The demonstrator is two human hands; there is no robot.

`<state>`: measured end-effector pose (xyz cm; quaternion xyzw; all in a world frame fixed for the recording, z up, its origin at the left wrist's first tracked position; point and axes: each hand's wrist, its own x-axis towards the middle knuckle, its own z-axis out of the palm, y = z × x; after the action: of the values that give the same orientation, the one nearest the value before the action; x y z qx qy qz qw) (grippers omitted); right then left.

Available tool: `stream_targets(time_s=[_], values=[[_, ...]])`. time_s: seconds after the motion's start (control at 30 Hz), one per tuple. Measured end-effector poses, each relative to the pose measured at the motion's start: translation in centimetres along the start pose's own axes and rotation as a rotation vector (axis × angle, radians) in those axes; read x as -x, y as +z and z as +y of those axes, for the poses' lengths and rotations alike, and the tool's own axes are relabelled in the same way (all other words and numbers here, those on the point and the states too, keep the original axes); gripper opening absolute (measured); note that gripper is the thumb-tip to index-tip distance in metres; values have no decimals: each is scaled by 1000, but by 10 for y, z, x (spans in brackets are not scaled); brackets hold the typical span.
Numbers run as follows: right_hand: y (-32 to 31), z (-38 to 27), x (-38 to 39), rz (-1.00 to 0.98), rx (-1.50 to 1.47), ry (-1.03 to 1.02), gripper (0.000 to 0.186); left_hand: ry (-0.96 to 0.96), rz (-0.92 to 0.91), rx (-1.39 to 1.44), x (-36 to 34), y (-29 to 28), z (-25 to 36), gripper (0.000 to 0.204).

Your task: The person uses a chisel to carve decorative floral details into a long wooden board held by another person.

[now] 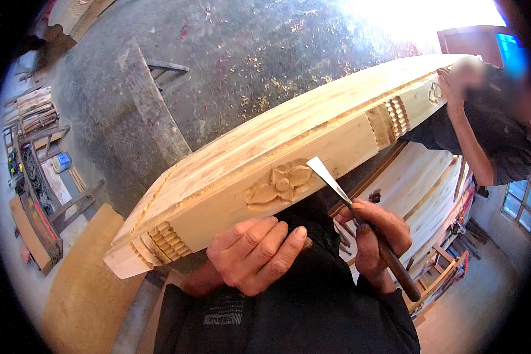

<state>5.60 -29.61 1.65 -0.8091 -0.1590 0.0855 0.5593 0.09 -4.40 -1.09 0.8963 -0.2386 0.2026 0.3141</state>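
My right hand (pixel 376 239) is closed around a wood chisel (pixel 392 259) with a dark wooden handle. Its bright flared blade points up and left, the tip beside a flower carving (pixel 283 184) on the edge of a long pale wooden panel (pixel 336 154). Whether the tip touches the wood, I cannot tell. My left hand (pixel 256 252) is just below the carving, close against the panel's lower edge. Its fingers are curled together, and what they hold, if anything, is hidden. Carved rows of ridges (pixel 168 241) decorate the edge near the left end.
At the far right a co-worker (pixel 475 124) in dark clothes has a hand by another carving on the panel. Wood shavings (pixel 251 88) litter the dark surface beyond. A plywood sheet (pixel 85 277) lies at lower left, near a rack of tools and boards (pixel 38 171).
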Motion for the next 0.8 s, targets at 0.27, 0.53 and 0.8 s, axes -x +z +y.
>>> stream_targets(time_s=[0.27, 0.53, 0.8], values=[[-7, 7, -9, 111, -71, -19, 27, -47, 16, -69, 3, -4, 19, 32], [-29, 34, -49, 22, -62, -188, 26, -276, 44, -271, 24, 12, 53, 34], [-42, 60, -65, -45, -142, -152, 28, -564, 145, -491, 71, 72, 69, 38]])
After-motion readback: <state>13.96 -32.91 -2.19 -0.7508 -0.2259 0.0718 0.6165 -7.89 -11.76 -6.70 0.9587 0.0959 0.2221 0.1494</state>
